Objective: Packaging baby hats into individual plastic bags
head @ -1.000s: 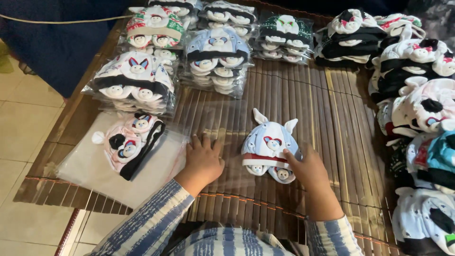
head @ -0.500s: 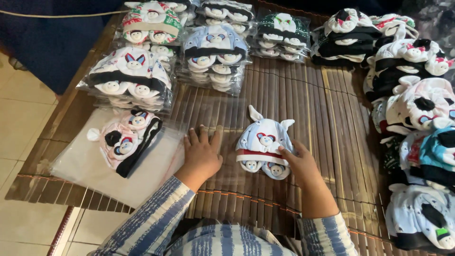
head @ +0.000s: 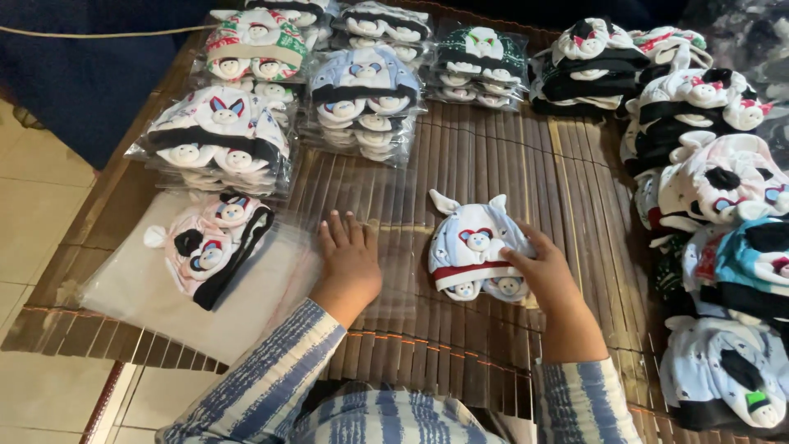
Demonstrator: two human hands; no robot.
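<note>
A folded light blue baby hat (head: 470,247) with ears, a red band and small bear faces lies on the bamboo mat table (head: 526,173). My right hand (head: 542,275) grips its right edge. My left hand (head: 349,259) lies flat, fingers apart, on a clear plastic bag (head: 374,205) spread on the mat to the left of the hat. Further left, a pink and black baby hat (head: 209,247) rests on a stack of clear bags (head: 131,288).
Bagged stacks of hats stand along the far edge: white (head: 218,140), light blue (head: 362,94), green and red (head: 255,41), dark (head: 481,62). Loose hats are piled along the right side (head: 723,189). Tiled floor (head: 33,189) lies left of the table.
The view has shifted slightly. Both hands stay in nearly the same places, the left on the clear bag and the right at the blue hat.
</note>
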